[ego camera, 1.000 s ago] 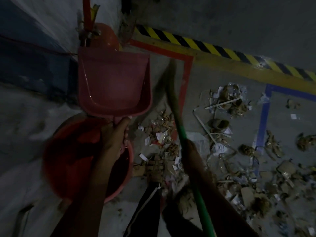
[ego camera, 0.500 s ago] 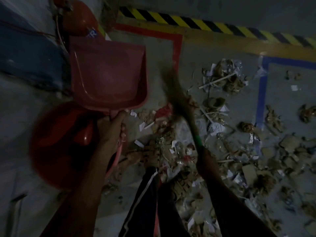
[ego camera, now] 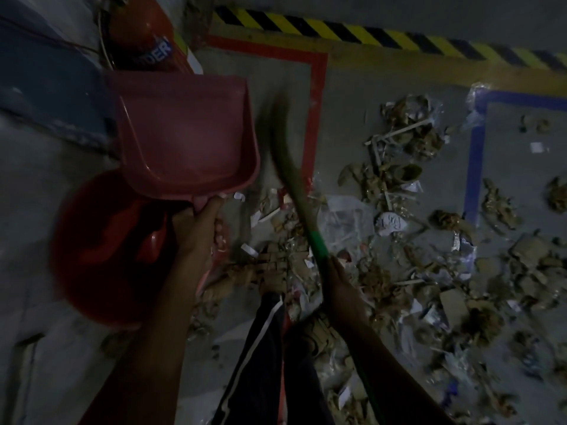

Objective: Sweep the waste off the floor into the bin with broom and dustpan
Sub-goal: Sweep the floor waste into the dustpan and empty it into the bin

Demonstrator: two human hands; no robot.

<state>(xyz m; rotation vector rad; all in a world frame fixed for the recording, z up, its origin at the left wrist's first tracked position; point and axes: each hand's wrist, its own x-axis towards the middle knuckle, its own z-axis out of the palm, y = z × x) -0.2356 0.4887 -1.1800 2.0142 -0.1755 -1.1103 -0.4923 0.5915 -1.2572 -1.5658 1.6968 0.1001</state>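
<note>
Closest to me, down at the bottom of the view, I've got a dark trouser leg [ego camera: 260, 357] between both forearms, and just above it the right hand [ego camera: 340, 286] is wrapped round the green broom [ego camera: 306, 222] handle, fingers curled tight on the shaft. Left hand [ego camera: 196, 228] is up beside it, gripping the handle of the pink dustpan [ego camera: 187, 136], which hangs clear of the floor with its tray looking empty, right over the near edge of the red bin [ego camera: 101, 250]. I'd call this the gap between loads: pan looks just tipped, broom head blurred in mid-swing just right of the pan. Next move, as I read it, wants the pan brought down flat with its lip against the pile and the bristles drawn toward it, short strokes so light paper doesn't skip past. Waste [ego camera: 383, 240] lies thick on the grey floor [ego camera: 352, 96] just beyond and to the right of my right hand, cardboard scraps, crumpled paper and sticks, spreading well out past the blue tape line [ego camera: 474, 167]. Further off sits the red tape corner [ego camera: 317, 96], then the yellow-black hazard stripe [ego camera: 337, 32], and a red cylinder [ego camera: 138, 29] behind the pan.
</note>
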